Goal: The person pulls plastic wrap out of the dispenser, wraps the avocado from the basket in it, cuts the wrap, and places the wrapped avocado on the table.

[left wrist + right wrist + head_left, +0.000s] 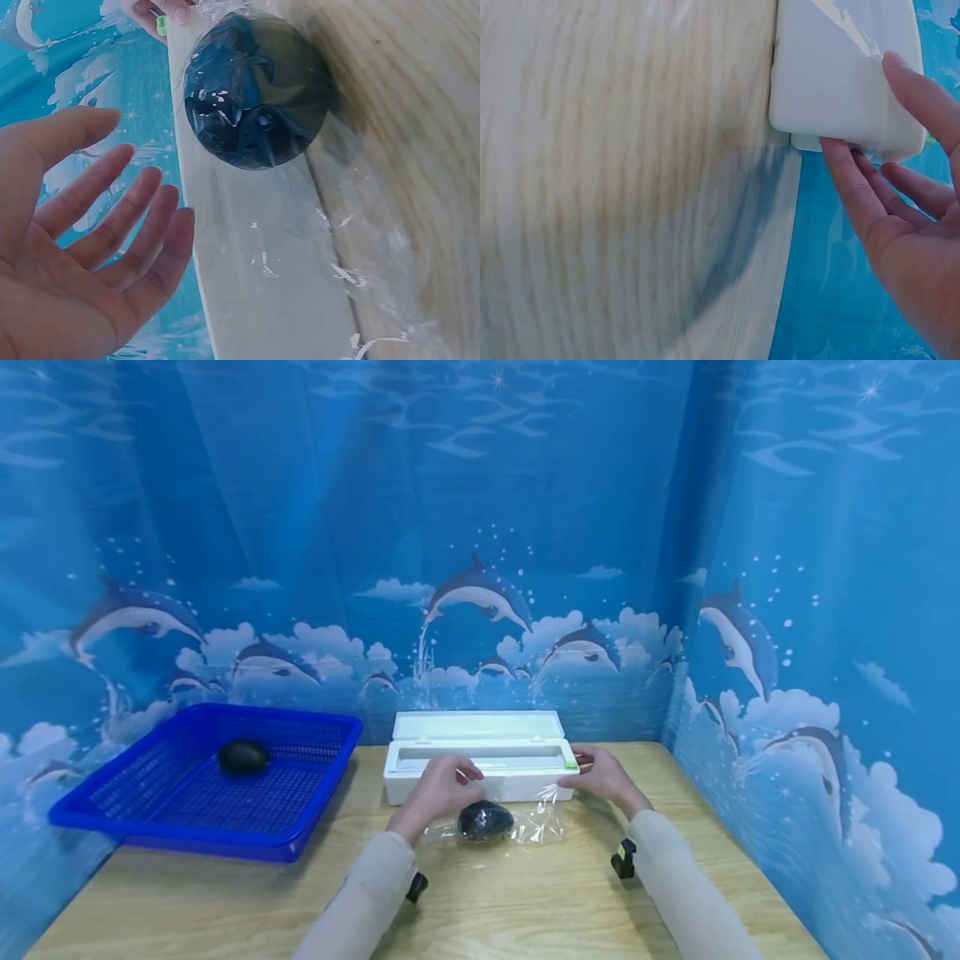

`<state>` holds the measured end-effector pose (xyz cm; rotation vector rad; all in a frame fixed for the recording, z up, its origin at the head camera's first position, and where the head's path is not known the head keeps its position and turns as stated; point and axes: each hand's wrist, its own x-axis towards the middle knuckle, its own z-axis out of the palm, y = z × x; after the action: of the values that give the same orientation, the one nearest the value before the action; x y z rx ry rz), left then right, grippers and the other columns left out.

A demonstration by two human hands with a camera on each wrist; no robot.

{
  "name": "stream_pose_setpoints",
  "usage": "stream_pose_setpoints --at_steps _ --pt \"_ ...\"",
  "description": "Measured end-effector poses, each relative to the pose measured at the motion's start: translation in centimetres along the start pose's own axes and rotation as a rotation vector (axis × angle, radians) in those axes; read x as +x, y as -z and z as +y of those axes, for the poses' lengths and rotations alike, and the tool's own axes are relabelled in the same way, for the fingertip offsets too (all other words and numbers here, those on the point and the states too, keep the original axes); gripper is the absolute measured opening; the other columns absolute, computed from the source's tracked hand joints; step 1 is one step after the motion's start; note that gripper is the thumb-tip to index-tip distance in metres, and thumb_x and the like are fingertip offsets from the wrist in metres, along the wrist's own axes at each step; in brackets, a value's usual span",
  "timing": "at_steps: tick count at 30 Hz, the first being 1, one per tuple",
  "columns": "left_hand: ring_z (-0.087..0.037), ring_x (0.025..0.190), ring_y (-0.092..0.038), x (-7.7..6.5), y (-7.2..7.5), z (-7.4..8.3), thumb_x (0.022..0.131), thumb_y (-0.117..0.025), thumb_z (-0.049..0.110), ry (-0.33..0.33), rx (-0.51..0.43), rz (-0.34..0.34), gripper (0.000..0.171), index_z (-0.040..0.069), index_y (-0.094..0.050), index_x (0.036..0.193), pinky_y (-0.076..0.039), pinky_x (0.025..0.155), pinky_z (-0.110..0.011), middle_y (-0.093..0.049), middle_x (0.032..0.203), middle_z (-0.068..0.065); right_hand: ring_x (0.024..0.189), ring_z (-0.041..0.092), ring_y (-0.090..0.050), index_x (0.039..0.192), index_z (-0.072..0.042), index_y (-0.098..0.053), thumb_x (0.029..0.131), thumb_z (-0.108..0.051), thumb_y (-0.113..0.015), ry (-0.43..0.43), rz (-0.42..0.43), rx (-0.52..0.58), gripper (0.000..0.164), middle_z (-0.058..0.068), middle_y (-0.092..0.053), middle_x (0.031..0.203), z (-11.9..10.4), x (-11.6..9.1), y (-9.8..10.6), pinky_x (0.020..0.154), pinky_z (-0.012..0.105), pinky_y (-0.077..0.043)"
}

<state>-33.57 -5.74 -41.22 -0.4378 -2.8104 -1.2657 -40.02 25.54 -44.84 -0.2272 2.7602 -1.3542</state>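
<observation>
A dark, egg-shaped fruit like an avocado [486, 821] lies on clear cling film [542, 824] in front of a white cling film dispenser [480, 787]. In the left wrist view, shiny film covers the fruit [255, 90]. My left hand [441, 793] hovers just beside and above it, fingers loosely bent and holding nothing; the left wrist view shows its palm [90, 255] facing up. My right hand [603, 777] holds the dispenser's right end, thumb on the front face and fingers round the end [904, 195]. The dispenser's lid [480, 725] is raised.
To the left stands a blue plastic basket [296, 827] with another dark oval fruit [243, 757] in it. A small green piece [572, 766] sits on the dispenser's right end. A blue dolphin-printed curtain [480, 527] borders the wooden table [525, 902] behind and at the sides.
</observation>
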Motion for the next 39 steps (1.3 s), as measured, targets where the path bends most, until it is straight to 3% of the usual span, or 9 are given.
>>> stream_pose_setpoints --at_steps 5,15,20,25,39 --pt "-0.018 0.096 -0.067 1.1 0.0 0.7 0.087 -0.077 0.016 -0.065 0.016 -0.048 0.019 0.011 -0.079 0.105 -0.059 0.083 -0.034 -0.076 0.106 -0.004 0.112 0.033 -0.066 0.146 0.003 -0.051 0.080 -0.024 -0.089 0.023 0.017 -0.004 0.081 0.025 -0.065 0.132 0.3 0.0 -0.1 0.093 0.039 -0.060" --pt "-0.019 0.104 -0.069 5.3 -1.1 2.5 0.098 -0.070 0.021 -0.404 0.216 -0.171 0.025 0.009 -0.075 0.119 -0.058 0.095 -0.035 -0.076 0.116 -0.004 0.106 0.028 -0.068 0.146 0.004 -0.052 0.082 -0.024 -0.088 0.032 0.042 -0.013 0.079 0.024 -0.069 0.125 0.8 -0.1 -0.1 0.086 0.035 -0.061" --pt "-0.023 0.122 -0.067 7.6 -2.2 3.1 0.098 -0.069 0.022 -0.519 0.386 -0.249 0.036 0.010 -0.069 0.132 -0.054 0.107 -0.038 -0.071 0.132 -0.005 0.099 0.024 -0.067 0.143 0.004 -0.056 0.083 -0.024 -0.087 0.034 0.049 -0.015 0.073 0.021 -0.071 0.116 1.0 0.0 -0.2 0.079 0.030 -0.059" --pt "-0.022 0.131 -0.062 9.2 -3.4 4.0 0.095 -0.070 0.021 -0.571 0.493 -0.298 0.044 0.014 -0.066 0.138 -0.050 0.114 -0.038 -0.068 0.138 -0.003 0.094 0.021 -0.066 0.139 0.003 -0.060 0.084 -0.026 -0.086 0.037 0.068 -0.025 0.067 0.017 -0.072 0.107 1.0 -0.1 -0.3 0.073 0.027 -0.055" --pt "-0.016 0.133 -0.058 9.8 -6.1 6.6 0.085 -0.067 0.004 -0.573 0.521 -0.415 0.059 0.021 -0.063 0.142 -0.051 0.112 -0.037 -0.064 0.141 0.004 0.093 0.018 -0.068 0.136 0.006 -0.060 0.085 -0.024 -0.085 0.068 0.059 0.007 0.064 0.019 -0.072 0.110 1.5 0.0 -0.3 0.077 0.026 -0.058"
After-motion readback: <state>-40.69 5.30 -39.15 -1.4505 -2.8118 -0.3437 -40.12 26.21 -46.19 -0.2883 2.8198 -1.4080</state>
